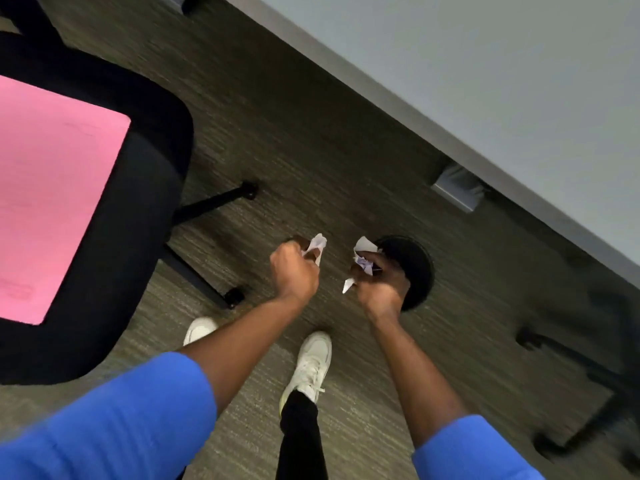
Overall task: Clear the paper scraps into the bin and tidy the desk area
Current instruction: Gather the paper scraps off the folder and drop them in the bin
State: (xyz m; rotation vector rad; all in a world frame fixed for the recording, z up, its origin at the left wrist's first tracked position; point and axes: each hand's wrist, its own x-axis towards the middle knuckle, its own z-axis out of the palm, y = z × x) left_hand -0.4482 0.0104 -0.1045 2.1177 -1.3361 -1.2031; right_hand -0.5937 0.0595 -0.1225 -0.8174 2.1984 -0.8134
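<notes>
My left hand is closed around crumpled white paper scraps, held above the carpet. My right hand grips another wad of white and purple paper scraps. A round black bin stands on the floor just beyond and to the right of my right hand, partly hidden by it. Both hands are raised in front of me, a little apart from each other.
A black office chair with a pink sheet on its seat stands at the left, its wheeled legs near my feet. A grey desk edge runs diagonally across the top right. Another chair base lies at the right.
</notes>
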